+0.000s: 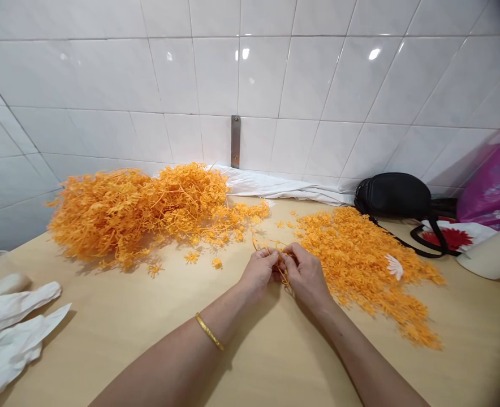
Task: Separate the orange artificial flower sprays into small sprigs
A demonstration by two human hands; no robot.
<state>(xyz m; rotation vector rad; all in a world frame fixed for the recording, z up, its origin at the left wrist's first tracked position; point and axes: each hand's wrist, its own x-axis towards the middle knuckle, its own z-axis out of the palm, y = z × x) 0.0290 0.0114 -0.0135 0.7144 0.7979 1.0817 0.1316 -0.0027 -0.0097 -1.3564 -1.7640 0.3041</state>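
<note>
My left hand (pixel 259 269) and my right hand (pixel 304 272) meet over the middle of the table, fingers pinched together. Between them is an orange plastic flower sprig (pixel 284 277), its thin stems poking out above and below the fingertips; most of it is hidden. Left of the hands rises a tall tangled heap of orange stemmed sprigs (pixel 139 209). To the right spreads a flatter pile of loose orange florets (pixel 356 254), close to my right hand. A white petal piece (pixel 394 267) lies on that pile. Single florets (pixel 217 263) are scattered between the heaps.
Crumpled white gloves or cloths (pixel 12 333) lie at the left edge. A black bag (pixel 396 195) with a strap stands at the back right, near a red flower (pixel 447 238), a purple bag (pixel 491 181) and a cream cylinder (pixel 494 251). White cloth (pixel 275 185) runs along the tiled wall.
</note>
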